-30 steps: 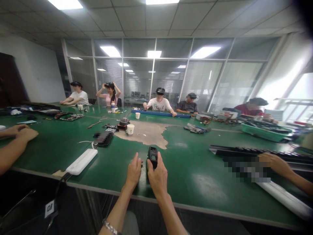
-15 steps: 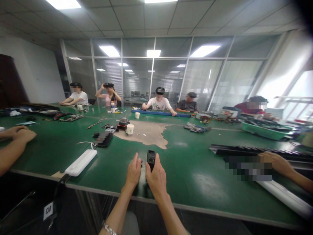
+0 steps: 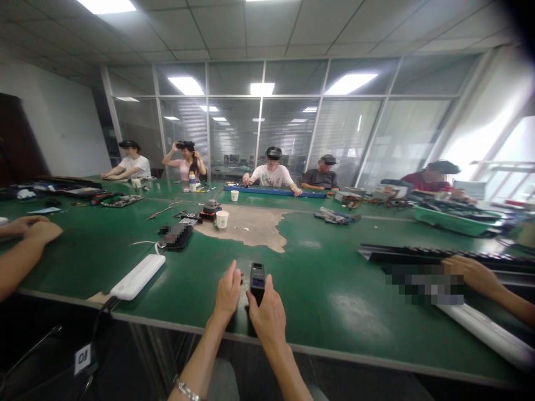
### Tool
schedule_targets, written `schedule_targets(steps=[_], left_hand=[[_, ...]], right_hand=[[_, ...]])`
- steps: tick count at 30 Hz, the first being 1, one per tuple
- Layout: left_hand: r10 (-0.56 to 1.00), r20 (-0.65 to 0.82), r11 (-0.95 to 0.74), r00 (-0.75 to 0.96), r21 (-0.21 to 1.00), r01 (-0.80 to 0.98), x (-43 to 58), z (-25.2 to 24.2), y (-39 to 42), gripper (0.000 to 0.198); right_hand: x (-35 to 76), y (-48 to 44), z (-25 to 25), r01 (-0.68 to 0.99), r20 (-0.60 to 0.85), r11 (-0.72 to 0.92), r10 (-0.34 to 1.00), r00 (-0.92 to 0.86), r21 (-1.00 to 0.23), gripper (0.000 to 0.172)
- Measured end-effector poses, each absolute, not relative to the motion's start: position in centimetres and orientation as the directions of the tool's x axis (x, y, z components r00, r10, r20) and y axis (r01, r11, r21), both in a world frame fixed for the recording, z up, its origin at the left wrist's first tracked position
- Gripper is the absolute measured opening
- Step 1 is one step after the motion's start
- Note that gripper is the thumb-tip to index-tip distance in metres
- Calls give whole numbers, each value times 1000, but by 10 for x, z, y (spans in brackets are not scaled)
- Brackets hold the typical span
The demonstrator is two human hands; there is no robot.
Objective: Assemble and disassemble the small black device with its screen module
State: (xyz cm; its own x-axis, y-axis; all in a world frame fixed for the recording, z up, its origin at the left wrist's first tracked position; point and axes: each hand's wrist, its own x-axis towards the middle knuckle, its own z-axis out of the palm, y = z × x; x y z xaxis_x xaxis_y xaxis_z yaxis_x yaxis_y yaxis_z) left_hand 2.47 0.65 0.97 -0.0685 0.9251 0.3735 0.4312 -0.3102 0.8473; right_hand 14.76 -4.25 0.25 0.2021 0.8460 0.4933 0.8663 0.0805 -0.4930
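Observation:
My right hand (image 3: 268, 312) grips a small black box-shaped device (image 3: 257, 275) by its side, thumb on the left and fingers on the right. The device stands tilted above the green table (image 3: 317, 267), and recesses and a dark bluish panel show on its near face. Just left of it is my left hand (image 3: 228, 292), its fingers pointing forward and pressed together. A small dark bit (image 3: 241, 274) shows at those fingertips, too small to name. The two hands are apart, and the left does not touch the device.
A white power strip (image 3: 139, 277) with a cable lies at left. Ahead are a paper cup (image 3: 222, 219), a brown bare patch (image 3: 254, 223) and electronic parts. Co-workers' arms reach in at both sides; long black profiles (image 3: 401, 256) lie at right. Several people sit across the table.
The black device has dropped slightly toward me and turned in my right hand, so its bluish panel now shows. My left hand has hardly moved.

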Motion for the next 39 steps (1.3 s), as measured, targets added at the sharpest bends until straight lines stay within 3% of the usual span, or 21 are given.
schedule_targets(steps=[3,8,12,23,31,39], left_hand=[[927,370,-311,-56,845,435,25,8,8,54],[935,352,-298,-41,844,446,26,6,10,54],[929,370,-322,-15,827,460,26,6,10,53],[935,355,-313,9,810,496,26,3,13,55],[948,317,-277,26,780,561,29,3,13,56],[950,311,-261,33,730,632,30,2,13,59]], right_hand=[[151,-39,4,875,494,114,855,155,-471,61],[149,-35,6,877,490,57,845,212,-477,68],[147,-36,6,870,480,46,848,226,-491,59],[175,-33,38,683,522,201,798,302,-703,61],[228,-34,6,741,406,28,850,336,-671,59],[228,-35,-8,814,479,49,828,291,-579,67]])
